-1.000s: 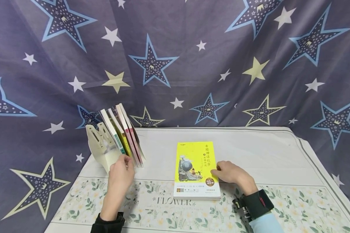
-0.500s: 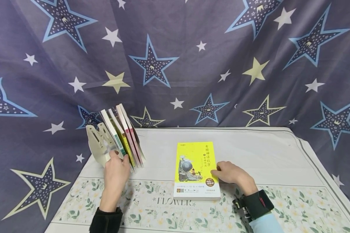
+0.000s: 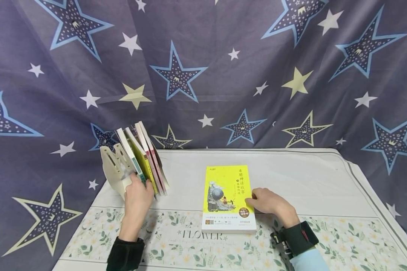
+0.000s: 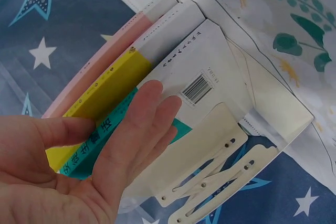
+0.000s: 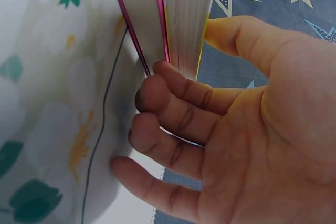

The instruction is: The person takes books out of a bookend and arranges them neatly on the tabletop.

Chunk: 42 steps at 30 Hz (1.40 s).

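In the head view, my left hand (image 3: 138, 197) is at the lower spines of a leaning row of books. The left wrist view shows its thumb by the yellow spine (image 4: 105, 85) and its fingers against the white back cover of the teal-spined book (image 4: 189, 61), so the hand pinches that book. A cream book stand (image 3: 113, 175) with slotted ends holds the row. My right hand (image 3: 271, 201) grips the right edge of a yellow book (image 3: 224, 178), thumb on its cover. Beneath it shows a magenta-edged book (image 5: 140, 11), with curled fingertips at its edge.
Pink-spined books (image 3: 154, 162) lean at the right of the row. A white floral cloth (image 3: 291, 177) covers the table. Behind it hangs a dark curtain (image 3: 224, 86) with stars, close to the row.
My left hand has shifted left from the middle spines, and its fingers have gone round the teal-spined book. My right hand and the yellow book have stayed put.
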{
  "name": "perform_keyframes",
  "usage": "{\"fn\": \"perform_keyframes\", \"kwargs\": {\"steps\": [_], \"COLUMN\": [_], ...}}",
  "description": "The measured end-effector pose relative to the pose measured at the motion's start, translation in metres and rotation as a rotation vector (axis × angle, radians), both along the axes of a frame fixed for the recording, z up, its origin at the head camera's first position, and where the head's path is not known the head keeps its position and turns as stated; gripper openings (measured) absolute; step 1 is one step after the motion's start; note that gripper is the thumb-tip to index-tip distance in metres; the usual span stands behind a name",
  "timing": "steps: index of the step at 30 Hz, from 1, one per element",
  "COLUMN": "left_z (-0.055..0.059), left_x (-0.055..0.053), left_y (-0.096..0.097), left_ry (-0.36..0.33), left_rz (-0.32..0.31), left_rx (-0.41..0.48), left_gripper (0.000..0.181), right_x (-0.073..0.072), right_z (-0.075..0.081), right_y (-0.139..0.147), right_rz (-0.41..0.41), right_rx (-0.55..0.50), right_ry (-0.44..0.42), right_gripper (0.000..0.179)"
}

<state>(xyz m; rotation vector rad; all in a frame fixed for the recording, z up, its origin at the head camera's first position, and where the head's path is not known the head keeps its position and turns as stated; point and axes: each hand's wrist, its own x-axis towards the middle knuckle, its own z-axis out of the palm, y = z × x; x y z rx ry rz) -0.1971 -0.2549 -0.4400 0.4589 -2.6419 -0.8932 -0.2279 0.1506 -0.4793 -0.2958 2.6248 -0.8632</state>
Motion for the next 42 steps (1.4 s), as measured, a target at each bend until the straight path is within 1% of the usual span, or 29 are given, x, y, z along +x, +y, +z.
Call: {"fn": "perform_keyframes", "kwargs": {"steps": [7, 9, 16, 23, 28, 33, 37, 42], "left_z": [-0.003, -0.004, -0.002, -0.003, -0.005, -0.007, -0.008, -0.009], "left_x": [-0.004, -0.006, -0.007, -0.004, 0.001, 0.007, 0.009, 0.008], "left_y": [-0.003, -0.002, -0.001, 0.001, 0.004, 0.005, 0.006, 0.007], "left_ry": [0.005, -0.003, -0.024, -0.014, 0.009, 0.018, 0.023, 0.019], "left_rz": [0.003, 0.003, -0.022, -0.020, -0.045, -0.061, -0.046, -0.022], "left_rx": [0.006, 0.010, 0.033, 0.009, -0.007, 0.004, 0.004, 0.010], "left_gripper": [0.057, 0.059, 0.060, 0.058, 0.058, 0.062, 0.065, 0.067], "right_x": [0.002, 0.002, 0.002, 0.003, 0.003, 0.003, 0.004, 0.005], "right_z": [-0.001, -0.001, -0.002, 0.002, 0.003, 0.001, 0.001, 0.003], "right_y": [0.000, 0.000, -0.001, 0.000, 0.000, 0.000, 0.000, 0.000], "right_rz": [-0.005, -0.006, -0.006, 0.001, 0.004, 0.005, 0.003, 0.004], "right_rx": [-0.014, -0.021, -0.020, -0.003, -0.005, -0.001, -0.003, -0.013], "right_ry": [0.003, 0.002, 0.007, 0.003, 0.003, 0.004, 0.001, 0.005], "right_gripper": [0.019, 0.019, 0.019, 0.021, 0.021, 0.021, 0.020, 0.021]}}
